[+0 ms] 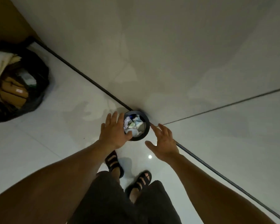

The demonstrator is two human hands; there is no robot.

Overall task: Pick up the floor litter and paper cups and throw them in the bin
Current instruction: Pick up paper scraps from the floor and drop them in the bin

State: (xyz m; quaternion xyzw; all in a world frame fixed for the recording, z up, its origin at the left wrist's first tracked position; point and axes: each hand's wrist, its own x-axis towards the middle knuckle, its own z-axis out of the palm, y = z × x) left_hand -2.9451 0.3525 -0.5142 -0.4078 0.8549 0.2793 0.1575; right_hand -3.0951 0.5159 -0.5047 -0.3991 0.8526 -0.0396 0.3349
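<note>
Your left hand (pixel 115 131) is spread flat, fingers straight, palm down, sitting over the left edge of the bin (pixel 146 126). The thumb crosses the bin's lower left rim in this view; can't tell if it actually touches. Nothing is held in it.

Your right hand (pixel 164 143) is also spread wide and empty, fingers splayed, just beside the bin's right side. The fingertips point toward the rim, apart from it as far as I can see. Your two hands are apart, with the bin between them.

The bin is small, round and dark, standing upright on the white tiled floor (pixel 39 151), tucked in the corner where the two pale walls (pixel 168 46) meet. A dark baseboard (pixel 81 73) runs to it from the upper left. Crumpled paper litter (pixel 133 125), white and pale green, fills the bin close to the rim. I can't make out separate cups in there; it's too small and crumpled.

At far left, well apart from the bin, an open black rubbish bag (pixel 40 94) sits on the floor holding cardboard boxes (pixel 14 92) and pale paper.

Below, you're in dark shorts (pixel 113 199) and black strap sandals: left foot (pixel 112 160) forward, near the bin, and right foot (pixel 141 180) behind it.
</note>
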